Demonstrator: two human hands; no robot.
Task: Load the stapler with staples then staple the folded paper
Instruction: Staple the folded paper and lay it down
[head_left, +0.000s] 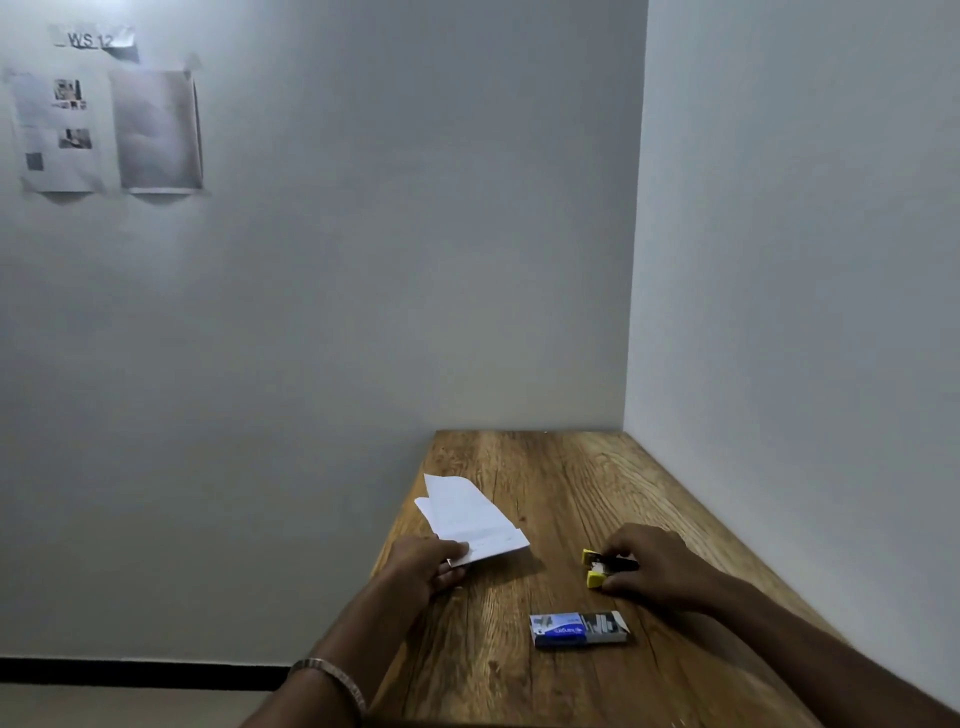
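A wooden table (545, 467) is standing in the corner of a pale-walled room, and everything below is placed relative to it. High on the wall to its left, two printed sheets (104, 130) are hanging under a taped label (93, 39) reading "WS 12". A staple box (579, 629), blue and white with one end open, is lying flat near the table's front edge; nothing is blocking the way to it.

The folded paper (467, 514) is white, creased into an uneven stack, and is resting along the table's left edge with its near corner slightly raised. The stapler (605, 566) is small, with yellow ends and a dark body, sitting on the table's right half, just beyond the box; its far end is hidden under fingers.

The left hand (426, 566) is reaching in over the left edge, thumb and fingers pinching the paper's near corner; a metal bangle (332, 680) is circling that wrist. The right hand (654, 566) is arching palm-down over the stapler, fingertips closing around its body against the tabletop.
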